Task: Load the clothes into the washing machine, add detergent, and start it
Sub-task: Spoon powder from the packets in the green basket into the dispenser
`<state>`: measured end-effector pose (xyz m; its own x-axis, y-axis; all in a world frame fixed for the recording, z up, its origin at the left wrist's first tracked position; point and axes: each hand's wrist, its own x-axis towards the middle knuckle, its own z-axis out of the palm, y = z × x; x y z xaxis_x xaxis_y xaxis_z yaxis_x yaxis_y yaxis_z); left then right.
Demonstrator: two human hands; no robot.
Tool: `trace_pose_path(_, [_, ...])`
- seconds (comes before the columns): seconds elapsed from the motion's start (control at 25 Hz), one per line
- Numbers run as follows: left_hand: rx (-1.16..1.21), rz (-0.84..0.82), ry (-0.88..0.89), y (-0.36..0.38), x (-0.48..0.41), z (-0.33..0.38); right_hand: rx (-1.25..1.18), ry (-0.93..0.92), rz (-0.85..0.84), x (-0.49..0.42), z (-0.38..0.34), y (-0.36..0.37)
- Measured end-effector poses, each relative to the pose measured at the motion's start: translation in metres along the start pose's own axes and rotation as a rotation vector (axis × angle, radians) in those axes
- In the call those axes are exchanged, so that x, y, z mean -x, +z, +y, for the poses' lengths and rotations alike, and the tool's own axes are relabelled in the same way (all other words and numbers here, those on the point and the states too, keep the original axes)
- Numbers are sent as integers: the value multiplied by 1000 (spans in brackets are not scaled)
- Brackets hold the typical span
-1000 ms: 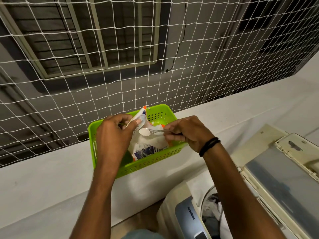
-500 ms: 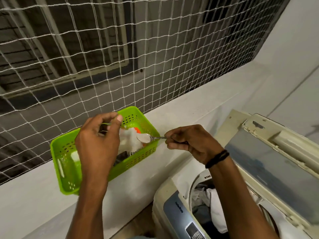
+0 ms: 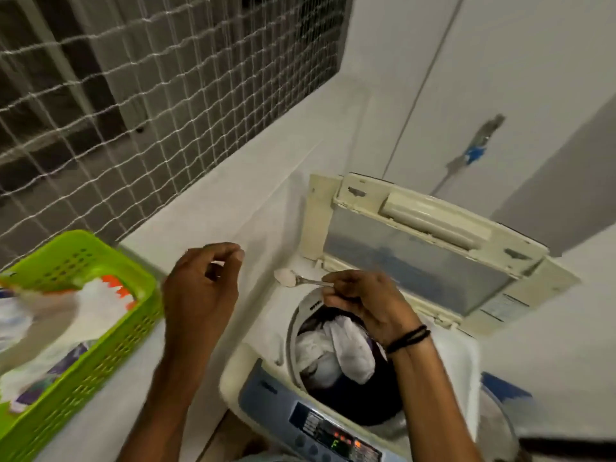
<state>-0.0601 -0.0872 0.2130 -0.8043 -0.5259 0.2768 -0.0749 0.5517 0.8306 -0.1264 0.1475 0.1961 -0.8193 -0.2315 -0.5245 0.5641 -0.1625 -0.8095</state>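
Note:
My right hand (image 3: 363,301) pinches a metal spoon (image 3: 293,279) heaped with white detergent powder, level, just over the far rim of the washing machine (image 3: 443,355). Its lid (image 3: 416,248) stands raised. White and dark clothes (image 3: 336,351) fill the drum. My left hand (image 3: 200,291) hovers over the white ledge with fingers loosely curled, holding nothing. The detergent packet (image 3: 66,318) lies in the green basket (image 3: 110,355) at the left.
The control panel (image 3: 333,435) at the machine's front shows lit indicators. A white ledge (image 3: 213,208) runs along the netted window (image 3: 133,95). A white wall with a tap (image 3: 480,145) stands behind the lid.
The view swung right from the basket to the machine. My right hand carried the loaded spoon from the packet to the drum's rim. My left hand let go of the packet.

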Motion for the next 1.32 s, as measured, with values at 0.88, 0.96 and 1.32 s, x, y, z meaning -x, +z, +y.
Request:
trace_pose_path(0.88, [-349, -910, 11, 335, 76, -118, 810, -187, 781, -104, 158, -152])
trace_pose_path(0.96, [-334, -912, 35, 333, 73, -115, 863, -299, 817, -102, 165, -147])
trace_pose_path(1.32, [-282, -908, 24, 320, 67, -106, 489, -145, 1025, -90, 153, -144])
